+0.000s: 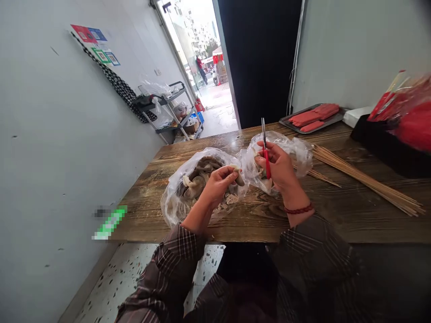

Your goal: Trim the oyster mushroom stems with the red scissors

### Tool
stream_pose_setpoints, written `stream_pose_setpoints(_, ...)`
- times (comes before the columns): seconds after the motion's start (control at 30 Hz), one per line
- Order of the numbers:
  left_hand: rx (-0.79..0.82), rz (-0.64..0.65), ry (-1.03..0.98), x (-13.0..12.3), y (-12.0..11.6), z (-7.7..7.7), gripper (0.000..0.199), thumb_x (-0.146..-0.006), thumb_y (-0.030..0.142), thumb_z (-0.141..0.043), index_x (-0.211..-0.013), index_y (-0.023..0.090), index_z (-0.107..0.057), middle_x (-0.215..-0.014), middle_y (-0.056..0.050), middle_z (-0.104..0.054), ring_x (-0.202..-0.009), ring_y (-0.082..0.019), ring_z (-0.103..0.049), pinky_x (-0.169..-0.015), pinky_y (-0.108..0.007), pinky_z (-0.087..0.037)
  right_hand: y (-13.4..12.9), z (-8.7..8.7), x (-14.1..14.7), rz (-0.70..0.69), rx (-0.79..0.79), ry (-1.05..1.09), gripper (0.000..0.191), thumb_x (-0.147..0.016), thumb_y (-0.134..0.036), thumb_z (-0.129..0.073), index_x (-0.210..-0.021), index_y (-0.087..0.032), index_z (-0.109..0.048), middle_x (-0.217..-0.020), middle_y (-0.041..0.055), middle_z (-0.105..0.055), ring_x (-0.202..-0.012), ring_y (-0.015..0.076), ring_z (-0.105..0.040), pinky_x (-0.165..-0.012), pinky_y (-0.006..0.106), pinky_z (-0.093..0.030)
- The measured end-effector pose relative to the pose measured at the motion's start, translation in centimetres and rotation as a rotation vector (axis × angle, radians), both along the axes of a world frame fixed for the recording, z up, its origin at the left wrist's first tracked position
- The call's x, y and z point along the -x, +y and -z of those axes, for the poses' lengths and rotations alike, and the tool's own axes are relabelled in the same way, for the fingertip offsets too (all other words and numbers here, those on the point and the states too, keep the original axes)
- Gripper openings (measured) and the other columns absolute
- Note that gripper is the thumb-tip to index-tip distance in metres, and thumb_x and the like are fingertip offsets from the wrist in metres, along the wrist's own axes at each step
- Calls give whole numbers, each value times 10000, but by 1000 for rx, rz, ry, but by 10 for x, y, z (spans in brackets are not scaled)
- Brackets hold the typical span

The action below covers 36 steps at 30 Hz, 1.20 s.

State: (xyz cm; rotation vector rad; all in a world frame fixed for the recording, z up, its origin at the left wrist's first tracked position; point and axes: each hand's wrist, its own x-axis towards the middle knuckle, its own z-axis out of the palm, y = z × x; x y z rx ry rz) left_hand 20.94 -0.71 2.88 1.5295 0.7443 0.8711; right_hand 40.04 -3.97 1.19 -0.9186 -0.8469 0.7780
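Observation:
My left hand (pixel 218 184) is closed on a grey-white mushroom (pixel 239 176), pinched between thumb and fingers. In my right hand (pixel 279 167) are red-handled scissors (pixel 267 161), their blades pointing up and away from me. To the left lies an open clear plastic bag (pixel 173 199) with grey oyster mushrooms (pixel 195 185) in it, partly hidden behind my left forearm. A second clear plastic bag (pixel 299 152) sits behind my right hand, with pale pieces inside that I can only partly make out. Small scraps lie by the first bag.
Bundled wooden skewers (pixel 367 179) lie on the wooden table (pixel 144 197) at right. Behind them are a dark tray (pixel 311 128) of red packets and a black box (pixel 380 143) with red plastic-wrapped things. A shelf cart (pixel 180 114) stands by the doorway.

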Motion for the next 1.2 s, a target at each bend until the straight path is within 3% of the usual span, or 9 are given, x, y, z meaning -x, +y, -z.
stream_pose_setpoints(0.2,-62,37,7,-13,9,-8,292,-785,449,-782,-836,165,-740,-783,-18,-671,-685,-101,-569,-654,-233,-451,-1,-1,-11,26,10,121,513,-601,-276,-794,-1099,-242,-676,-826,-45,-638,-637,80,-539,-540,214,-422)
stream_pose_setpoints(0.37,-57,52,3,-23,12,-12,286,-800,451,-769,-847,170,-738,-795,-18,-675,-700,-107,-591,-659,-240,-454,0,0,-14,62,-6,99,489,-623,-282,-765,-1102,-247,-674,-832,-39,-650,-684,97,-593,-636,247,-506)
stream_pose_setpoints(0.5,-28,64,-30,-26,13,-11,262,-783,423,-784,-824,169,-734,-796,-10,-670,-685,-90,-576,-660,-230,-456,7,10,-17,250,-10,-88,507,-665,-283,-746,-1164,-242,-666,-931,12,-711,-852,169,-680,-835,357,-568)
stream_pose_setpoints(0.63,-49,33,2,-34,20,-10,253,-765,393,-801,-852,163,-746,-765,-10,-669,-639,-81,-541,-597,-222,-428,14,21,-24,434,69,-239,499,-711,-272,-712,-1205,-227,-656,-1053,66,-748,-981,236,-707,-959,451,-549)
stream_pose_setpoints(0.8,-85,-75,81,-63,38,-4,160,-777,281,-783,-825,148,-708,-662,5,-635,-560,-81,-508,-527,-220,-404,19,24,-32,483,-10,16,480,-725,-317,-707,-1178,-207,-595,-980,52,-740,-892,201,-713,-855,392,-586)
stream_pose_setpoints(0.93,-133,-112,80,-78,48,3,150,-758,143,-736,-906,152,-713,-881,-53,-738,-786,-141,-665,-717,-268,-540,16,20,-34,532,-51,115,456,-732,-328,-704,-1153,-224,-565,-950,13,-708,-819,158,-690,-784,339,-584)
stream_pose_setpoints(1.03,-172,-117,66,-69,47,4,196,-781,152,-709,-976,156,-722,-1027,-87,-756,-898,-166,-695,-815,-303,-555,13,16,-33,541,-67,138,436,-711,-311,-717,-1114,-224,-576,-904,-7,-695,-768,134,-665,-735,298,-563)
stream_pose_setpoints(1.2,-132,-184,21,-15,36,-4,199,-822,264,-713,-979,143,-721,-945,-79,-757,-798,-142,-691,-738,-279,-547,10,10,-22,469,-69,133,401,-695,-282,-729,-1068,-221,-595,-826,-34,-670,-665,105,-617,-631,251,-514)
